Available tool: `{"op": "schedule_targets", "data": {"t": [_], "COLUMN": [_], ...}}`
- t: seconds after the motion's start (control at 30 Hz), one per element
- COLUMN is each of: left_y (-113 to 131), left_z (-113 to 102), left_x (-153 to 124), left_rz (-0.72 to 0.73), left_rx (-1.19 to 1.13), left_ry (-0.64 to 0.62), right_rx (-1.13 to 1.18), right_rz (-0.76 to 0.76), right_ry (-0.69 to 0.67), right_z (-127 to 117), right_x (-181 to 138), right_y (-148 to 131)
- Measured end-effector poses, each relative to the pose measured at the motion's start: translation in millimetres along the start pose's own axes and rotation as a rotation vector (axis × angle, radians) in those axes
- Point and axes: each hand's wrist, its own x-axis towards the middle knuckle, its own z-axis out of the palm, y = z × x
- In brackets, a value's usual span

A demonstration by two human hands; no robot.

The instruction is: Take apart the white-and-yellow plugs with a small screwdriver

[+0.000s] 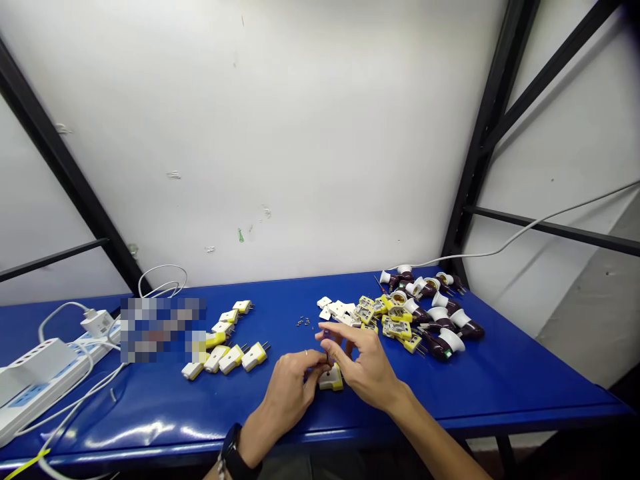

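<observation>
On the blue table (505, 380), white-and-yellow plugs (231, 359) lie to the left, and a heap of dark lamp holders (440, 327) lies to the right, with tiny screws (304, 321) between them. One more plug (331, 380) sits apart near the front edge, white face up with a yellow side, directly beneath the hands. The left hand (287, 400) and right hand (367, 367) meet above it, their fingertips pinched closely around a small dark part (327, 358), too small to identify.
</observation>
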Motion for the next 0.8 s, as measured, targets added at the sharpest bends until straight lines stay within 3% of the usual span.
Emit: {"op": "schedule_targets", "data": {"t": [0.17,0.33,0.53,0.7,0.8], "left_y": [1.1,0.1,1.2,1.6,0.7], "left_z": [-1.8,-0.4,-1.3,-1.5,-0.8], "left_x": [0.4,0.6,1.2,1.5,1.3], "left_rz": [-0.006,-0.003,0.022,0.02,0.019], "left_rx": [0.013,0.056,0.062,0.07,0.072], "left_ry": [-0.042,-0.039,-0.033,-0.038,-0.045], "right_rx": [-0.11,-0.053,-0.152,-0.048,-0.09], "right_rz": [-0.062,-0.039,-0.085,-0.028,-0.045], "right_ry": [0.094,0.037,0.144,0.066,0.133], "right_z": [1.0,0.1,2.3,1.3,2.2], "right_x": [0.8,4.1,2.3,-0.5,-0.9], "right_y": [1.0,-0.8,-2.1,-3.3,-1.3]}}
